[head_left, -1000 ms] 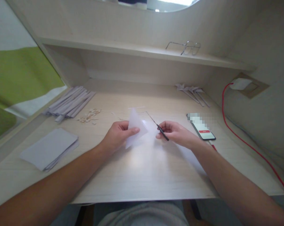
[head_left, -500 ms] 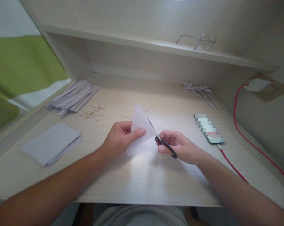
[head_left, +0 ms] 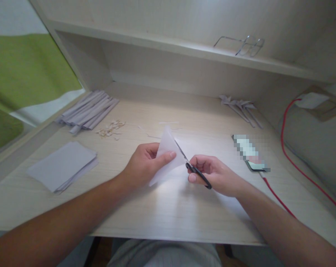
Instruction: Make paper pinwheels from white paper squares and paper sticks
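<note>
My left hand (head_left: 145,163) pinches a folded white paper triangle (head_left: 167,157) above the middle of the desk, thumb lying across its face. My right hand (head_left: 212,174) grips a pair of black-handled scissors (head_left: 194,168). The thin blades run up along the paper's right edge and touch it. Both forearms reach in from the near edge of the desk.
A stack of white sheets (head_left: 62,166) lies at the left, rolled paper sticks (head_left: 88,110) and small scraps (head_left: 111,129) behind it. Folded paper pieces (head_left: 240,107) sit at the back right. A phone (head_left: 251,154) on a red cable (head_left: 298,167) lies at the right; glasses (head_left: 244,44) rest on the shelf.
The scissors have come in from the right and now lie against the paper's edge. My left hand has tilted the triangle more upright. The camera has shifted left and down.
</note>
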{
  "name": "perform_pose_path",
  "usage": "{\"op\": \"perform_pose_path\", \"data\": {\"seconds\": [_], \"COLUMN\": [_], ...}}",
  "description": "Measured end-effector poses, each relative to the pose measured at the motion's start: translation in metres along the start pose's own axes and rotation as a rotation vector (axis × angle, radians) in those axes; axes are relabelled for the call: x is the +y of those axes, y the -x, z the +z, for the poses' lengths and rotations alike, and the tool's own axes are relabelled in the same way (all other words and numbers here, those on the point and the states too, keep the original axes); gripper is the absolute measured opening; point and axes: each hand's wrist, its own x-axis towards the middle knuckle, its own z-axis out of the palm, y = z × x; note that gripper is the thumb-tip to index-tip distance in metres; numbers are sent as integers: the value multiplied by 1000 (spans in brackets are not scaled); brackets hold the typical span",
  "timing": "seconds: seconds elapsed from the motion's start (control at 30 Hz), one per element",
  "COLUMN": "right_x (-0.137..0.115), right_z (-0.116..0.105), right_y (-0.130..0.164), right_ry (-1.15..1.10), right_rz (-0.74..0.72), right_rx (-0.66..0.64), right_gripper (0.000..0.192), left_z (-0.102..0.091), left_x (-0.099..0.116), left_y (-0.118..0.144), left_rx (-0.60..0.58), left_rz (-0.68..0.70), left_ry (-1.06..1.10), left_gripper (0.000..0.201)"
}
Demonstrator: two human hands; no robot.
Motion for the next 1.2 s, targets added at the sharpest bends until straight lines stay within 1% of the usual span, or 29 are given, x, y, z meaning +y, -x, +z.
{"op": "perform_pose_path", "data": {"seconds": [0.3, 0.57, 0.77, 0.93, 1.03, 1.2], "right_x": [1, 6, 8, 8, 7, 8], "right_z": [1, 2, 1, 1, 2, 3], "right_y": [0, 0, -1, 0, 1, 0], "right_ry": [52, 58, 56, 64, 51, 26], "right_rz": [-25, -52, -63, -48, -48, -60], "right_rx": [12, 36, 51, 27, 13, -4], "right_gripper": [41, 43, 43, 41, 41, 38], "left_z": [1, 2, 2, 2, 1, 1], "left_x": [2, 3, 3, 2, 3, 2], "left_y": [-1, 0, 0, -1, 0, 0], "left_rx": [28, 8, 10, 2, -27, -107], "left_rz": [16, -11, -29, -44, -56, -78], "left_ry": [-22, 40, 44, 47, 22, 56], "left_gripper": [30, 33, 34, 32, 31, 29]}}
